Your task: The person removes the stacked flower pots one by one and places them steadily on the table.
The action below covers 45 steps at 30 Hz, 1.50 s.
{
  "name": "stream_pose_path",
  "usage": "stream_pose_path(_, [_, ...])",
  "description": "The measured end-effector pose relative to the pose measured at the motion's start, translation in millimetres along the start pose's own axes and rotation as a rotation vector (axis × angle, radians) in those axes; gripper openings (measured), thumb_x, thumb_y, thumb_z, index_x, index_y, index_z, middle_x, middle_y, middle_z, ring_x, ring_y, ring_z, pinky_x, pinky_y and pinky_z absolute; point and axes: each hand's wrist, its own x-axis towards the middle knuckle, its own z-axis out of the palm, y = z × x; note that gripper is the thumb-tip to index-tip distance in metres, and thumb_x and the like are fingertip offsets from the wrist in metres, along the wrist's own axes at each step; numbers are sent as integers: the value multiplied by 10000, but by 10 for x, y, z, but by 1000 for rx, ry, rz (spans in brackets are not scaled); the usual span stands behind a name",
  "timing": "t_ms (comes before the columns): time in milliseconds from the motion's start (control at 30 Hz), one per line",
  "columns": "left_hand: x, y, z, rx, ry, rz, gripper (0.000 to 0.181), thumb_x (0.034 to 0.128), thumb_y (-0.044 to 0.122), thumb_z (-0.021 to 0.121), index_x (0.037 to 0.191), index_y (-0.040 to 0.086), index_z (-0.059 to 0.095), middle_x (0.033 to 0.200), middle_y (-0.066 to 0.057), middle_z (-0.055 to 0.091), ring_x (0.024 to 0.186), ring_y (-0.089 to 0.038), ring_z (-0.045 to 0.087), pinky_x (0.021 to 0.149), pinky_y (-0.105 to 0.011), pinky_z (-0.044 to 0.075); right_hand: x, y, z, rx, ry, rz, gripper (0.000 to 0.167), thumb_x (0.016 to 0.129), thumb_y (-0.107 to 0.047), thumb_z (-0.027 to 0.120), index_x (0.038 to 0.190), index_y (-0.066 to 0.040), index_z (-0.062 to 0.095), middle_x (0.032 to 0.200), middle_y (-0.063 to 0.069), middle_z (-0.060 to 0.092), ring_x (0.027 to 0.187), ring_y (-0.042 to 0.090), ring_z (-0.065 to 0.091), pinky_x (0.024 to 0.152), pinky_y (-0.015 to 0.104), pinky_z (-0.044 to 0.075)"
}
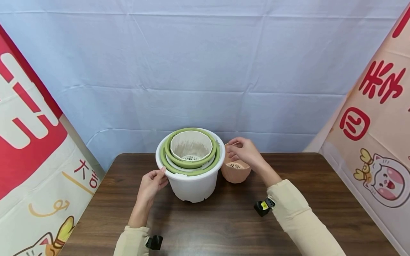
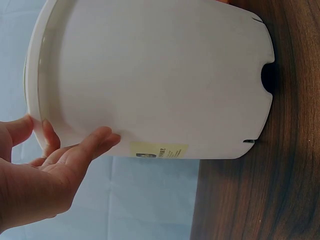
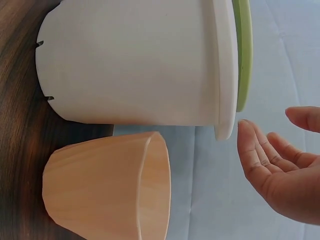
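Observation:
A large white pot (image 1: 193,186) stands upright, with green-rimmed pots (image 1: 191,164) and a small cream pot (image 1: 191,144) nested inside it. My left hand (image 1: 153,185) pinches the white pot's rim at its left side; in the left wrist view the thumb and index finger of that hand (image 2: 55,175) meet at the rim (image 2: 36,70). A peach pot (image 1: 236,174) stands just right of the white one. Above it is my right hand (image 1: 245,153), holding nothing; in the right wrist view this hand (image 3: 280,170) has its fingers apart, beside the white rim (image 3: 226,65).
The dark wooden table (image 1: 205,227) carries the pots near its back edge. Behind it hangs a pale blue cloth (image 1: 205,71). Printed sheets flank the table, one on the left (image 1: 41,142) and one on the right (image 1: 378,142).

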Motion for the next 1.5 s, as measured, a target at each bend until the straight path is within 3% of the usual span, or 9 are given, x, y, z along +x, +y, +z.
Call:
stream_pose_path(200, [-5,7,-4,3,-1,0,353,937,233,539,1026,-108,528,965,-133,613,929,-183,604,881,-400,476,32,-43,15,-20,-47,8,324,896,-91,553,1153,94,483,987,249,580,711,178,611,764,446,532])
stream_pose_path(533, [-4,12,-4,0,0,-3,365,933,249,545,1021,-105,529,960,-124,617,930,-178,605,879,-392,479,62,-111,58,-5,-79,-8,405,886,-75,578,1206,123,428,1018,273,557,834,335,611,765,412,538])
stream_pose_path(1500, [-11,11,5,-3,9,3,337,936,217,540,1010,-111,532,963,-137,618,947,-206,600,862,-384,489,112,-90,190,26,-88,-20,394,881,-19,571,1207,131,408,993,289,547,760,277,597,767,437,533])
